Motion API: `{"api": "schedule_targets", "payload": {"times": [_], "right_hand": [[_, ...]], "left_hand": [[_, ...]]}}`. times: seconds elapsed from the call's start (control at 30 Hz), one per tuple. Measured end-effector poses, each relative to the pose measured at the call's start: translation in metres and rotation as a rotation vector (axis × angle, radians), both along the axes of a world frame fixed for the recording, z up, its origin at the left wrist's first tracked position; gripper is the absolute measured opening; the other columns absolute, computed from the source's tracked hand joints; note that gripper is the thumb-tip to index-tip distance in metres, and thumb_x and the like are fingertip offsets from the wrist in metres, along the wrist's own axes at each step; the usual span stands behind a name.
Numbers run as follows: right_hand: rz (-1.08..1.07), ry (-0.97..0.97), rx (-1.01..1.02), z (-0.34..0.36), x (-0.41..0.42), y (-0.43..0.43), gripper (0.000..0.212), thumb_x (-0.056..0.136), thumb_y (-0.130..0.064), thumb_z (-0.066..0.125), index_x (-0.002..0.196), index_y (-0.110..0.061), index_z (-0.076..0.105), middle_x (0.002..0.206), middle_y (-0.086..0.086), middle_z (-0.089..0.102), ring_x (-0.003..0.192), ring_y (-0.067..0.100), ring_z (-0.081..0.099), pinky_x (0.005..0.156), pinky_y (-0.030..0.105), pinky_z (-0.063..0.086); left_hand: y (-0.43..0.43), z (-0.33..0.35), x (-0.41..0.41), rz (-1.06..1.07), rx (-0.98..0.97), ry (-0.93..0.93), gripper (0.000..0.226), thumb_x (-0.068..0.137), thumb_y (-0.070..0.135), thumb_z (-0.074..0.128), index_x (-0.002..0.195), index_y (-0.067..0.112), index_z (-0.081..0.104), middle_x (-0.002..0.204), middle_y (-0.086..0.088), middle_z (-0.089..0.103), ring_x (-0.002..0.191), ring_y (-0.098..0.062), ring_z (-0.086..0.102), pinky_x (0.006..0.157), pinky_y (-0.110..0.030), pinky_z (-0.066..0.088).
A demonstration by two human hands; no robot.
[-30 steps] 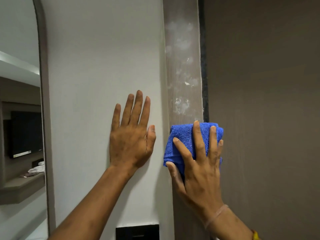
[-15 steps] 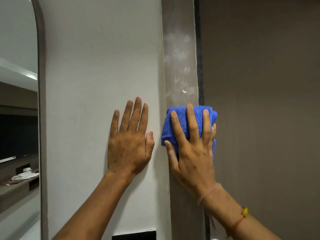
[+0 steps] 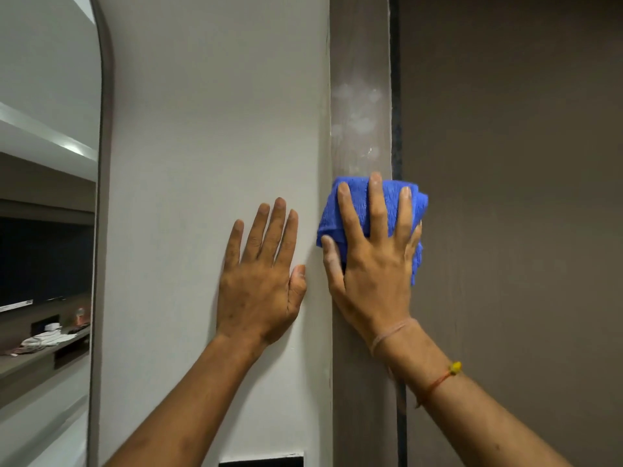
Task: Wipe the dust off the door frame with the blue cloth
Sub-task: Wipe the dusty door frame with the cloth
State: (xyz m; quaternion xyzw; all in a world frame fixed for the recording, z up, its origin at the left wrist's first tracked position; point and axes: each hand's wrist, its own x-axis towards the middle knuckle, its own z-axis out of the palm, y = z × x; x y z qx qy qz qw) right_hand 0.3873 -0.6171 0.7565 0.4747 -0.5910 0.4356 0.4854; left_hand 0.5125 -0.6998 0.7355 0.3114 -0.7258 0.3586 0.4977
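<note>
A grey-brown door frame point(image 3: 360, 62) runs vertically through the middle, with pale dust smudges point(image 3: 359, 121) on its upper part. My right hand point(image 3: 371, 264) presses a folded blue cloth point(image 3: 357, 203) flat against the frame, fingers spread over it, just below the dusty patch. The frame below the cloth looks darker and cleaner. My left hand point(image 3: 261, 278) lies flat and open on the white wall point(image 3: 209, 129) to the left of the frame, holding nothing.
A brown door point(image 3: 512, 197) fills the right side, with a dark gap point(image 3: 395, 96) beside the frame. A tall mirror point(image 3: 43, 230) with a rounded grey rim hangs at the left. A black switch plate point(image 3: 261, 461) sits low on the wall.
My right hand has slid the blue cloth up the door frame, covering the lower dust smudges. My left hand has stayed flat on the wall.
</note>
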Motion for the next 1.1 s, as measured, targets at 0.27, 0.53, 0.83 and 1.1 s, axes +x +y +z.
{"api": "schedule_targets", "payload": {"times": [0.27,0.53,0.83,1.1], "right_hand": [[-0.005,0.045,0.024,-0.021,-0.005,0.005,0.061,0.090,-0.054,0.035,0.145,-0.030,0.025,0.156,0.012,0.024,0.142,0.044,0.012,0.103,0.072,0.027],[0.005,0.074,-0.018,0.077,-0.006,0.000,0.063,0.090,-0.051,0.040,0.146,-0.033,0.017,0.159,0.009,0.013,0.143,0.043,0.003,0.108,0.072,0.017],[-0.045,0.037,0.019,0.018,0.000,0.001,0.063,0.089,-0.053,0.030,0.147,-0.030,0.019,0.158,0.012,0.017,0.142,0.046,0.010,0.102,0.074,0.025],[-0.025,0.068,-0.002,0.083,-0.001,-0.001,0.065,0.089,-0.047,0.042,0.147,-0.032,0.014,0.159,0.010,0.009,0.142,0.046,0.002,0.103,0.076,0.015]], "left_hand": [[-0.004,0.037,0.003,-0.028,-0.009,0.059,0.068,0.090,0.039,0.022,0.149,0.013,0.001,0.160,-0.009,0.000,0.147,-0.021,-0.003,0.121,-0.045,0.006],[-0.005,0.034,0.002,-0.015,-0.038,0.077,0.067,0.090,0.038,0.026,0.149,0.013,0.007,0.159,-0.009,0.006,0.147,-0.023,0.003,0.119,-0.044,0.008],[-0.004,0.043,0.005,-0.021,-0.023,0.052,0.069,0.088,0.040,0.025,0.149,0.013,0.005,0.160,-0.008,0.004,0.147,-0.023,0.001,0.120,-0.045,0.008],[0.000,0.073,-0.010,-0.030,-0.033,0.117,0.069,0.089,0.042,0.019,0.149,0.015,0.000,0.160,-0.008,-0.001,0.147,-0.022,-0.003,0.120,-0.044,0.002]]}}
